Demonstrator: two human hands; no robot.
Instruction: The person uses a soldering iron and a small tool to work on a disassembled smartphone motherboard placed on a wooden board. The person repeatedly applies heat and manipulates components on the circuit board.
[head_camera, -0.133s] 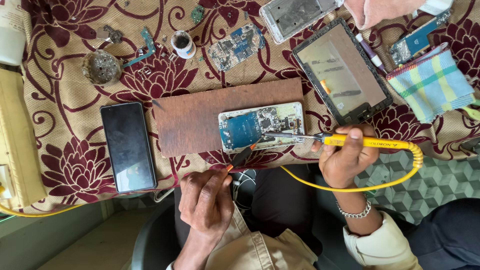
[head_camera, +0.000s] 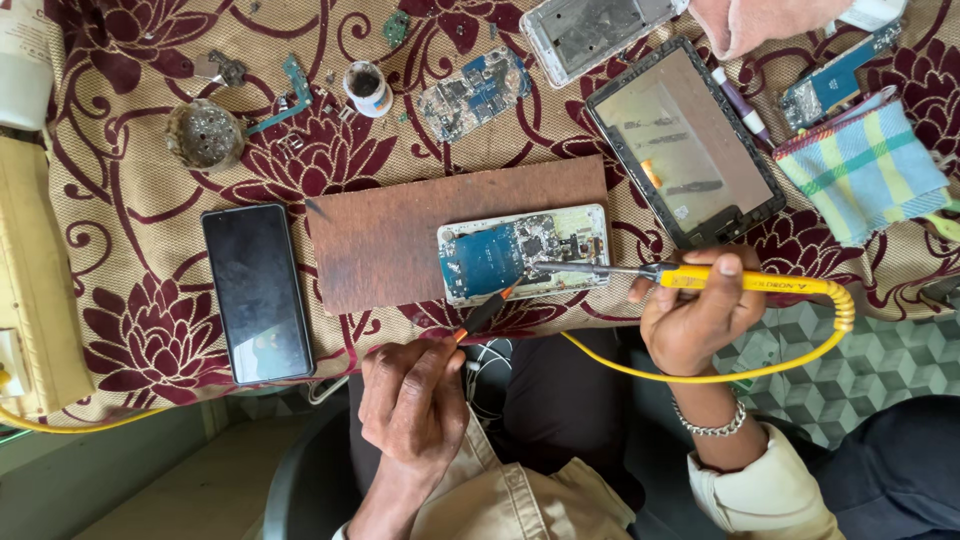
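Head view looks straight down on soldering work inside an opened phone (head_camera: 524, 252), which lies on a brown board (head_camera: 400, 235) near the front edge of the cloth-covered surface (head_camera: 130, 330). The right hand (head_camera: 700, 315) is wrapped around a yellow soldering iron (head_camera: 735, 280), its tip resting on the circuit board near the middle. The left hand (head_camera: 410, 395) pinches a thin black-and-orange tool (head_camera: 483, 313) whose point meets the phone's lower edge. Judging by this, a joint is being worked; any further touch calls for steady hands and small moves. Room is tight: a black phone (head_camera: 258, 292) lies just left of the board, a tablet frame (head_camera: 685, 140) sits close on the right, and the yellow cord (head_camera: 800, 350) loops past the surface's edge.
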